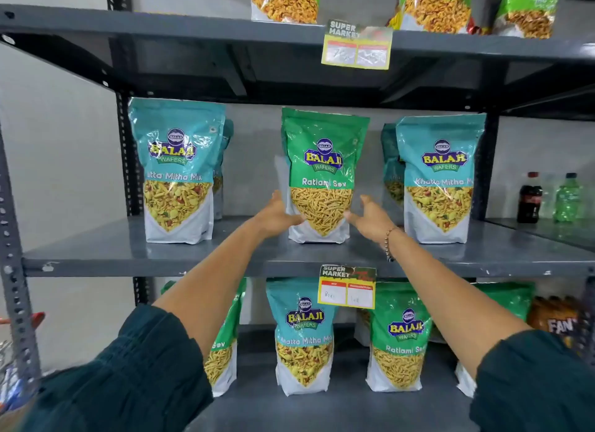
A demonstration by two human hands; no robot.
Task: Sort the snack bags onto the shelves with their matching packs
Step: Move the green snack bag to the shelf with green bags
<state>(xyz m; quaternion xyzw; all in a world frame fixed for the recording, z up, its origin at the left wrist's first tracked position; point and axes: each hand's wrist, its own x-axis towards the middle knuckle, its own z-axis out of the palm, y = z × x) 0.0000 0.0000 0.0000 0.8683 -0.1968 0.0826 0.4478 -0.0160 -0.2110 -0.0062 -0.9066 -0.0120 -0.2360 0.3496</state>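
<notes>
Hands are stretched up to the green Ratlami Sev bag (323, 174), which stands upright at the centre of the middle shelf (128, 254). Its lower left edge is touched by the left hand (277, 213), fingers spread; the right hand (370, 219) is held open at its lower right edge. Teal Khatta Mitha Mix bags (177, 170) are seen on either side of it, well apart.

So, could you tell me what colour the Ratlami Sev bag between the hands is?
Green Ratlami Sev bag, white at its base; head view.
</notes>
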